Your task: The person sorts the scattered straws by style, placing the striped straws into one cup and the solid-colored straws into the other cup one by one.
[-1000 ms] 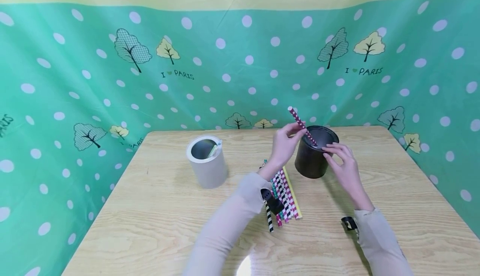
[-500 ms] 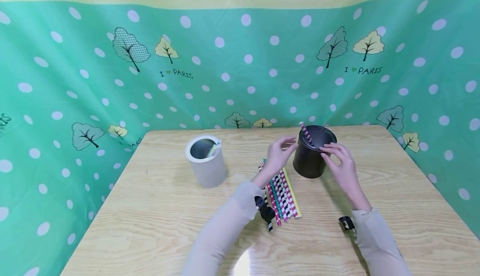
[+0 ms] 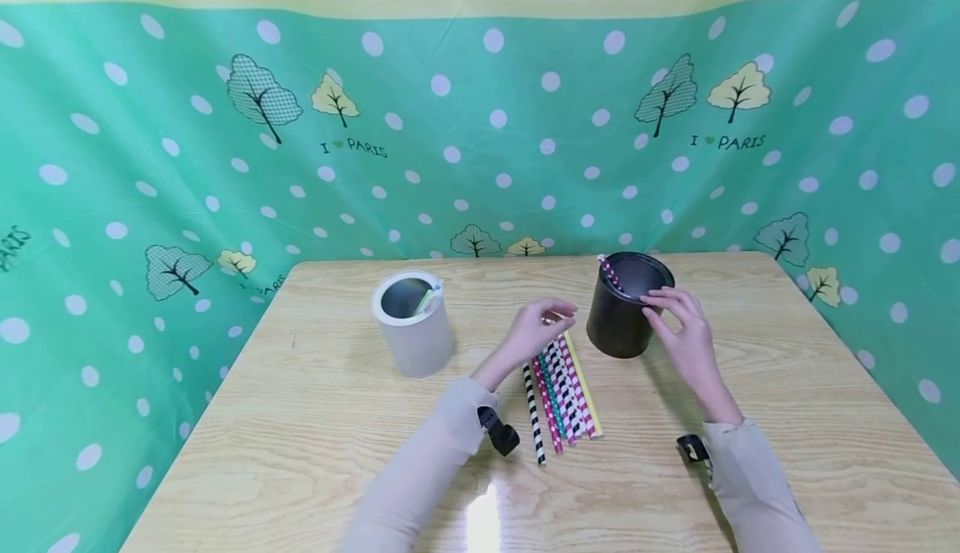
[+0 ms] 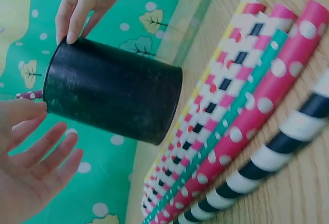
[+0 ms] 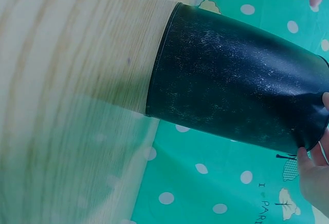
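My right hand (image 3: 690, 338) pinches the near right rim of a black cylindrical container (image 3: 618, 324), thumb outside. One maroon paper straw with white dots (image 3: 611, 273) stands in it, its white end just above the left rim. My left hand (image 3: 531, 332) is held over the far ends of a row of patterned paper straws (image 3: 561, 390), its fingers loosely bent around nothing. In the left wrist view, the left fingers (image 4: 54, 152) are spread apart. The straws are striped, dotted and checked, with a black-and-white striped straw (image 3: 534, 415) leftmost and a yellow straw (image 3: 583, 382) rightmost.
A light grey container (image 3: 416, 340) with a white rim stands to the left on the wooden table (image 3: 300, 419). A pale green and white item (image 3: 426, 301) leans inside it. A green dotted curtain (image 3: 480, 144) hangs behind the table's far edge.
My left hand let go of the maroon dotted straw, which dropped lower into the black container. That hand then moved left and down toward the row of straws. The right hand stayed at the rim.
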Tool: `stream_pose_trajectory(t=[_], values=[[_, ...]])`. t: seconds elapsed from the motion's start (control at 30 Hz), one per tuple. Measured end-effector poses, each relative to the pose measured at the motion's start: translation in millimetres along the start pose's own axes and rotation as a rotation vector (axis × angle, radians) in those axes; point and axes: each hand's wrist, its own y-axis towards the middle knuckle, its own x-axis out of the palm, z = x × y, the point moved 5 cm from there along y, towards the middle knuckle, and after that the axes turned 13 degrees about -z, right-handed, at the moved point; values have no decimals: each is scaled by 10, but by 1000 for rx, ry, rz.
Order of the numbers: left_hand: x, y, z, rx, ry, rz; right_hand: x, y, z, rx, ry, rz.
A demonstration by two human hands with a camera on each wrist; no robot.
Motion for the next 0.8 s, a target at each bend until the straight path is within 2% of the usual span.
stream_pose_trajectory(t=[0.23, 0.43, 0.8], values=[[-16, -112, -49, -6, 41, -64, 1, -5, 1, 7, 2, -5], [-33, -201, -36, 24, 114, -123, 4, -11, 6, 10, -3, -4], [-93, -316, -137, 10, 201, -236, 8, -1, -7, -7, -6, 3]])
